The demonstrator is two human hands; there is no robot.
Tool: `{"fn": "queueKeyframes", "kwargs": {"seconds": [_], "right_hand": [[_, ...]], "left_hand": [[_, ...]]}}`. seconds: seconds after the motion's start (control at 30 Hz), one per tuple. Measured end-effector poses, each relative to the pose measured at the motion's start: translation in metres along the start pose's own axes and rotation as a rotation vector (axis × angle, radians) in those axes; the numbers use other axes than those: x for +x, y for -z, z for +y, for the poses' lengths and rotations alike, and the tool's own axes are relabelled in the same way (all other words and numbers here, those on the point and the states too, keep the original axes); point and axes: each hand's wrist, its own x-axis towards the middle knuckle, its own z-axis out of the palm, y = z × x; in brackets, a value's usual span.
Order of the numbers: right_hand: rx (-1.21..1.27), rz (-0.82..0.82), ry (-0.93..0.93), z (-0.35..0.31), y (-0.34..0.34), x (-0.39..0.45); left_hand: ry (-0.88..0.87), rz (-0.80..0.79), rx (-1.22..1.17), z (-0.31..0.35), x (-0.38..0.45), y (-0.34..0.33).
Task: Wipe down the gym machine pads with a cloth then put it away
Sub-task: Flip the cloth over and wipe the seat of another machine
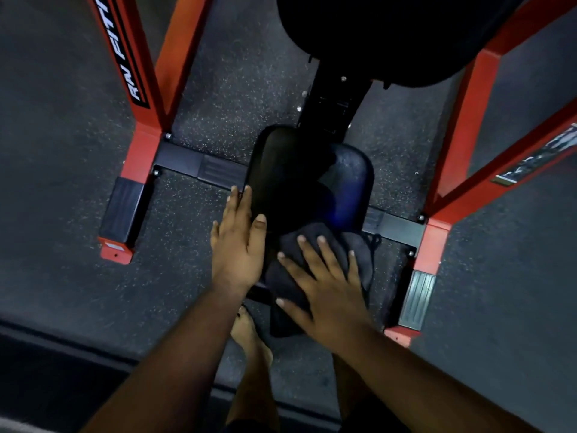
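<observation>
The dark cloth [315, 276] lies spread over the near end of the black seat pad [312, 179], drooping off its near edge toward the floor. The right hand [327, 292] lies flat on it, fingers straight and splayed, pressing rather than gripping. The left hand [237, 245] rests beside it against the pad's left flank, fingers straight and together, holding nothing; it seems to steady the seat.

The pad's long axis runs from near to far, and all of its unwiped surface lies ahead of the right hand, on the far side of the cloth. The right hand is the one on the cloth, so a push away from the body along that axis looks like the natural stroke. A larger black back pad [390, 35] looms at the far top, well apart from both hands, and probably waits its turn.

The seat sits within a red steel frame [146, 89], its uprights left and right joined by a black crossbar [199, 165]. Below is speckled rubber flooring [78, 151], and a bare foot [249, 335] shows near the base.
</observation>
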Motion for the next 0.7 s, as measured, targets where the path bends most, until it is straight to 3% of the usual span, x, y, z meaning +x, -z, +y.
{"fn": "queueKeyframes", "kwargs": {"seconds": [0.1, 0.3, 0.43, 0.57, 0.7], "right_hand": [[0.107, 0.012, -0.160, 0.031, 0.001, 0.020], [0.201, 0.002, -0.420, 0.087, 0.044, 0.169], [0.121, 0.021, -0.405, 0.057, 0.035, 0.126], [0.230, 0.018, -0.385, 0.034, 0.010, 0.052], [0.258, 0.126, -0.513, 0.094, 0.028, 0.148]], "left_hand": [[-0.043, -0.026, 0.220, 0.002, 0.000, -0.003], [-0.033, -0.066, 0.398, 0.003, 0.006, -0.008], [-0.019, -0.071, 0.407, 0.003, 0.006, -0.008], [-0.006, -0.090, 0.407, 0.003, 0.007, -0.007], [-0.014, -0.069, 0.385, 0.001, 0.006, -0.008]]}}
